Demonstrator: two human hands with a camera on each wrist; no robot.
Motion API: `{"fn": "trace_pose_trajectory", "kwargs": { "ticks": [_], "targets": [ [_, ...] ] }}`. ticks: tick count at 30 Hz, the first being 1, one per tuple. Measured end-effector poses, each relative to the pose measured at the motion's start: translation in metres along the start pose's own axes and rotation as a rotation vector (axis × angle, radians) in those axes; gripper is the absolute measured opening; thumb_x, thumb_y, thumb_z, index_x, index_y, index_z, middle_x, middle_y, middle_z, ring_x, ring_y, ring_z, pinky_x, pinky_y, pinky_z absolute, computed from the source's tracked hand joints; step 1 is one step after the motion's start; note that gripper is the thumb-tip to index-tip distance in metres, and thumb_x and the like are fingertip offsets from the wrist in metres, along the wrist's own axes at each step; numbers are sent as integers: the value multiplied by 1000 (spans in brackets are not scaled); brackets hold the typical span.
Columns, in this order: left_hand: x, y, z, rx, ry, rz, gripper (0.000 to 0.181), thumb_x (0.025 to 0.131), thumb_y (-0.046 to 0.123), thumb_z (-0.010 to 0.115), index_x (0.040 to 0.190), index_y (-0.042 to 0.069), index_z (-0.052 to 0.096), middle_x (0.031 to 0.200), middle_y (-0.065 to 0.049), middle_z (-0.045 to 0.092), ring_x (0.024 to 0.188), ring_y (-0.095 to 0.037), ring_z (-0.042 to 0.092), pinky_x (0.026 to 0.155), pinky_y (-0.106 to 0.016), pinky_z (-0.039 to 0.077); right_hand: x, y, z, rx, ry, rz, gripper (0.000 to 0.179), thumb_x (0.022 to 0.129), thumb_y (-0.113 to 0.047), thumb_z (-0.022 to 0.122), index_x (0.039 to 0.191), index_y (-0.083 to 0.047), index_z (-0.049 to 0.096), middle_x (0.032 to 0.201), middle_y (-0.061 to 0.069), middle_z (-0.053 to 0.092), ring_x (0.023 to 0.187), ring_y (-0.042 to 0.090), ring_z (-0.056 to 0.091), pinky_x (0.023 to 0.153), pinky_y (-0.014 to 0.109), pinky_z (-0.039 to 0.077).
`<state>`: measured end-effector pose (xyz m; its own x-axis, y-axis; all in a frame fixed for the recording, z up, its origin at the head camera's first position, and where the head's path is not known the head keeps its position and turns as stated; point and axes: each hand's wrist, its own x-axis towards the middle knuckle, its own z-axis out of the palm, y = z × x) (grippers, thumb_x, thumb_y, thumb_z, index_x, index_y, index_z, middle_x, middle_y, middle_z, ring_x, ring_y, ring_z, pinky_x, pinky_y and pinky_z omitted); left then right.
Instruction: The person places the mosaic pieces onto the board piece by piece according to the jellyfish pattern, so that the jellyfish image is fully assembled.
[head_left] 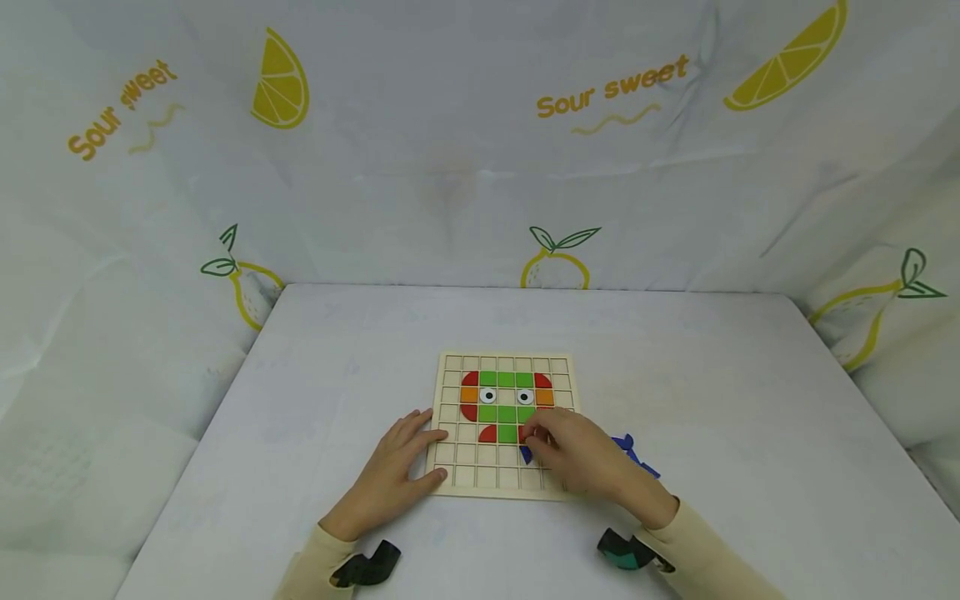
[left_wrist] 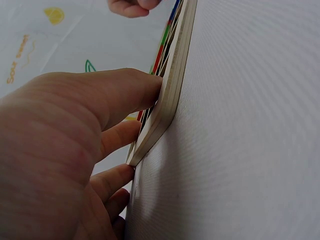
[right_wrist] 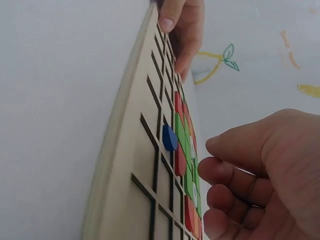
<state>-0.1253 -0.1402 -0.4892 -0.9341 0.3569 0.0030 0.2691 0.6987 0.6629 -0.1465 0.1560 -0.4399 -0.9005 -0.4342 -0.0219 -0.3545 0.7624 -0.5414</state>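
Note:
A wooden grid board lies flat on the table, with red, green and orange pieces and two eye tiles set in it. My left hand rests at the board's left edge, fingers spread, thumb and index finger touching its border. Over the right part of the board is my right hand, fingers curled and thumb near the index fingertip. Nothing shows between them in the right wrist view. Below those fingertips, a blue rounded piece sits tilted on the grid, right beside a red piece.
Several loose blue pieces lie on the white table to the right of the board, partly behind my right forearm. A white cloth printed with lemons hangs behind and at the sides. Dark wrist straps show at both sleeves.

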Motion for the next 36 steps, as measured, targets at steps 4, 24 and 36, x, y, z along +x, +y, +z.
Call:
{"fn": "trace_pose_trajectory", "kwargs": {
  "ticks": [4,24,36],
  "targets": [
    [-1,0,0,3,6,8,48,91,25,74,137,18,60,164,-7,36,156,-32,23,124,-61,21,-3,7,-14,6,34,8,5,95,-14,70,100,-16,69,85,-11,61,78,8,51,67,20,47],
    [0,2,1,4,27,18,47,90,24,74,135,17,61,162,-8,38,155,-34,25,123,-62,23,-37,50,-64,-16,156,119,12,93,-8,70,106,-8,69,90,-4,66,81,12,54,62,21,47],
    [-2,2,1,4,36,30,47,89,24,75,134,17,62,161,-9,39,154,-36,27,122,-63,24,-43,62,-57,-132,30,175,19,90,-15,75,108,-12,73,99,-4,67,89,14,58,67,25,50]
  ]
}}
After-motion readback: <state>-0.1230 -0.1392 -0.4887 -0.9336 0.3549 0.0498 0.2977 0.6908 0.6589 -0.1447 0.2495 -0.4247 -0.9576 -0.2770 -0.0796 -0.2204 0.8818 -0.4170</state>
